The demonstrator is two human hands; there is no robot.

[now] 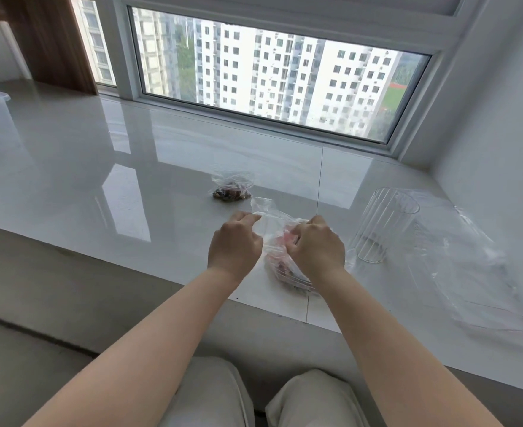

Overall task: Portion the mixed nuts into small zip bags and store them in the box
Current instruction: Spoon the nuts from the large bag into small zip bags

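Bright, even daylight enters through the far window (272, 78). The glossy desk (100, 167) mirrors the window frame in pale glare. Shadows are faint. Straight lines bow toward the edges, and detail is slightly soft throughout.

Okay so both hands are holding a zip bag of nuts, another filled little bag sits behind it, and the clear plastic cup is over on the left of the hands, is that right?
Not quite: the clear plastic cup stands to the right of the hands, not the left, as the head view shows. The rest holds: the left hand and right hand both grip the zip bag of nuts, and another filled little bag lies behind it.
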